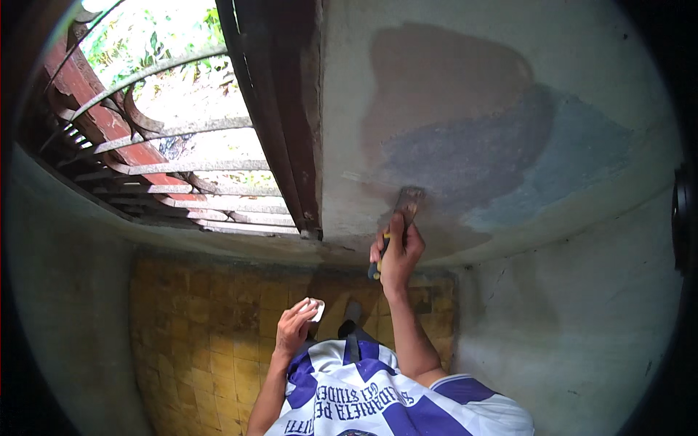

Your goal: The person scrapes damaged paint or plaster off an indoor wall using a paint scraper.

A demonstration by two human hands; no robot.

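My right hand (401, 250) grips a putty knife with a black and yellow handle (375, 269). Its flat blade (412, 197) lies against the painted wall (349, 125), at the lower edge of a discoloured area. That area has a brownish damp-looking patch (447, 71) above and a bluish-grey patch (463, 152) overlapping it. Lower down, near my waist, my left hand (294, 326) holds a small white object (319, 310); fingers cover most of it, so its kind is unclear.
Left of the patches stands a dark window frame (294, 109) with a metal grille (196, 124) and plants outside. Another wall (518, 327) meets the patched one at the right. Yellow floor tiles (202, 338) lie below, and a dark object (679, 218) is at the right rim.
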